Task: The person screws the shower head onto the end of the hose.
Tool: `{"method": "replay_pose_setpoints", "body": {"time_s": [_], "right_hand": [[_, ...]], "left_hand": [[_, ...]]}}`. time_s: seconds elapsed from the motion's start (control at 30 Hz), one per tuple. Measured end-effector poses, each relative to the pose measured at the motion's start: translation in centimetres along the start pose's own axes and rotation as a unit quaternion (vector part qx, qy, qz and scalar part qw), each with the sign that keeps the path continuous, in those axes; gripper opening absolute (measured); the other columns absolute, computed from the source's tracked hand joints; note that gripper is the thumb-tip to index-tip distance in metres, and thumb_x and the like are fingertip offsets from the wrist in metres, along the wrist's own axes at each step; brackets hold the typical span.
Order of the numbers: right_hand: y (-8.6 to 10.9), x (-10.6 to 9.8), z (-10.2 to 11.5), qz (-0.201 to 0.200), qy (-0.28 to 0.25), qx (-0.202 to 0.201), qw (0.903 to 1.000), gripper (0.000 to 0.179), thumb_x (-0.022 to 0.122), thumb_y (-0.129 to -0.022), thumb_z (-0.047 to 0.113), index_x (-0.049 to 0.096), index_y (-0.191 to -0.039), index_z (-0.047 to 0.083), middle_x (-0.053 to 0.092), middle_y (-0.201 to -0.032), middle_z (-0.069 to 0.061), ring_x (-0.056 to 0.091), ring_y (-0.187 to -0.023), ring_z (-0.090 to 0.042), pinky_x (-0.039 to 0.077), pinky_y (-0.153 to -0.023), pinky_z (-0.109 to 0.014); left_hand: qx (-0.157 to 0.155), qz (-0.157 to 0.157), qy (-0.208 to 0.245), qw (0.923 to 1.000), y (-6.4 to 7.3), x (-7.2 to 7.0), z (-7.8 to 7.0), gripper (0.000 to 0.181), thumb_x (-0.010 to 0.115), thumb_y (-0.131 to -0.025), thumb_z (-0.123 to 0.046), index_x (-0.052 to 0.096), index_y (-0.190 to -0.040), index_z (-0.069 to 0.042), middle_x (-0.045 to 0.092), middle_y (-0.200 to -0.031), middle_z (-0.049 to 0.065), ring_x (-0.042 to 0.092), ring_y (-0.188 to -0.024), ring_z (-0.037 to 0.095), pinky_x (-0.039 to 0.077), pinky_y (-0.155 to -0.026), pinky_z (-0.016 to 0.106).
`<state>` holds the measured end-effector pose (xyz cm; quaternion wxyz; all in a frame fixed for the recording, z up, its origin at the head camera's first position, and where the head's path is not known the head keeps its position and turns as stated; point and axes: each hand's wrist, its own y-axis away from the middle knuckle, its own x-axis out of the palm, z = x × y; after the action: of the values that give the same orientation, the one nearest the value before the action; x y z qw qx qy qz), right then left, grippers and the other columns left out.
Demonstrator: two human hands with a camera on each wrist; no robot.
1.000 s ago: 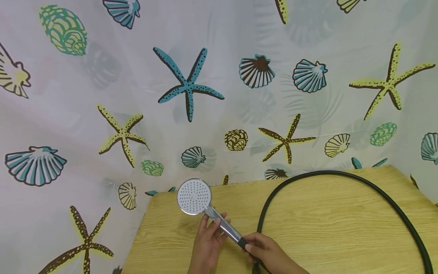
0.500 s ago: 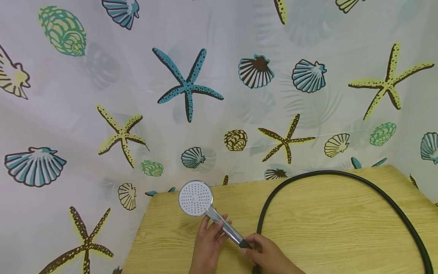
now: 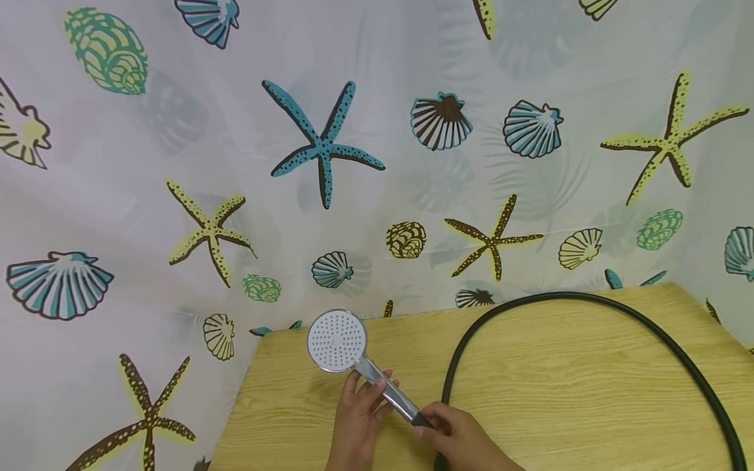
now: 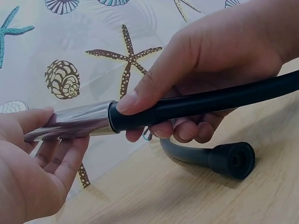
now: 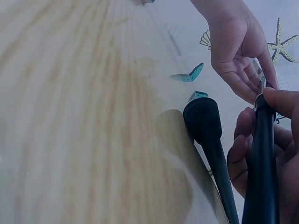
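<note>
A hand shower head (image 3: 337, 340) with a round, dotted white face and chrome rim is held above the table, face toward the head camera. My left hand (image 3: 356, 418) holds its chrome handle (image 4: 84, 122), thumb on one side and fingers on the other. At the handle's lower end sits the black connector (image 4: 135, 119) of a shower hose (image 3: 565, 296). My right hand (image 3: 462, 435) grips that connector, thumb on top and fingers curled beneath. In the left wrist view connector and chrome rim meet; how deep they fit is hidden. The hose's other end (image 4: 233, 159) shows a round opening.
The wood-grain table (image 3: 283, 392) lies beneath both hands. Across its right side the hose runs in a wide arc. A white curtain (image 3: 377, 288) printed with starfish and shells hangs behind the table and along its sides.
The shower head has shifted very slightly right and down. My right thumb and fingers have moved a little at the connector. Over the last half second hardly anything differs.
</note>
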<state>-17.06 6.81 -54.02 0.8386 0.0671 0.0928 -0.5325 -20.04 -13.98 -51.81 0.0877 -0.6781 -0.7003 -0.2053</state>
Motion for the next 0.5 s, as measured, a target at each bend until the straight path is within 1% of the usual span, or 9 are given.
{"method": "replay_pose_setpoints", "body": {"time_s": [0.13, 0.3, 0.5], "right_hand": [[0.14, 0.04, 0.19, 0.003, 0.011, -0.012, 0.9999, 0.024, 0.060, -0.101, 0.035, 0.068, -0.115, 0.018, 0.066, -0.090, 0.002, 0.058, -0.075, -0.007, 0.051, -0.065, -0.022], [0.17, 0.09, 0.19, 0.007, 0.017, -0.027, 0.9995, 0.028, 0.058, -0.102, 0.035, 0.068, -0.116, 0.012, 0.064, -0.085, 0.003, 0.057, -0.071, -0.005, 0.051, -0.063, -0.022], [0.15, 0.11, -0.04, 0.015, 0.014, -0.030, 0.9993, 0.030, 0.056, -0.103, 0.035, 0.067, -0.115, 0.009, 0.067, -0.081, -0.005, 0.060, -0.070, -0.007, 0.051, -0.065, -0.023]], "left_hand": [[0.001, 0.006, -0.011, 0.9999, 0.01, -0.04, -0.03, 0.065, 0.068, -0.097, -0.017, 0.034, -0.152, -0.014, 0.069, -0.124, 0.004, 0.069, -0.113, 0.019, 0.058, -0.098, 0.036], [-0.001, 0.016, -0.025, 0.9996, 0.02, -0.13, -0.09, 0.067, 0.068, -0.097, -0.021, 0.034, -0.154, -0.014, 0.069, -0.126, 0.004, 0.068, -0.116, 0.021, 0.057, -0.100, 0.037], [-0.007, 0.026, -0.020, 0.9994, 0.01, -0.25, -0.12, 0.059, 0.068, -0.097, -0.022, 0.040, -0.149, -0.017, 0.070, -0.123, 0.001, 0.069, -0.115, 0.020, 0.058, -0.099, 0.037]]}}
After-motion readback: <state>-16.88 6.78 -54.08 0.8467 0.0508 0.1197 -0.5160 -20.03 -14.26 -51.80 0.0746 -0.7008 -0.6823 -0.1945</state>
